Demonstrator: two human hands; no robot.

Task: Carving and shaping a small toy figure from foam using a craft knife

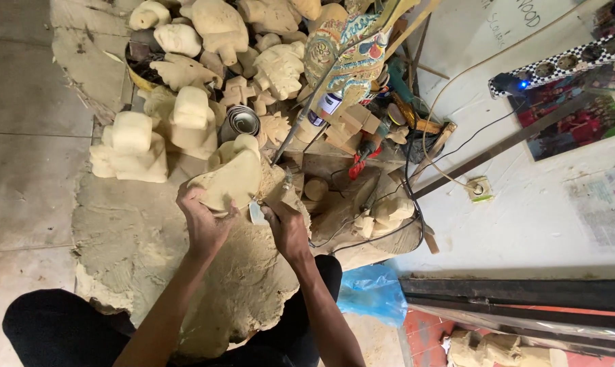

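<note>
Item: wooden carving [234, 180], pale, rounded, unpainted, lying at the centre of the sawdust mound [137, 238], nearer than the pile of rough blanks [185, 115].

Left hand [202, 221]: closed round the carving's near edge. Keep your grip firm so the piece stays braced against the mound.

Right hand [285, 228]: closed on a small blade [258, 214] just beside the carving's right edge. Take shallow cuts, stroking away from your left fingers.

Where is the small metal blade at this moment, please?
In the head view, the blade sits near the middle, in the right hand, its edge against the pale wooden carving that the left hand steadies, above the sawdust-covered mat.
</note>
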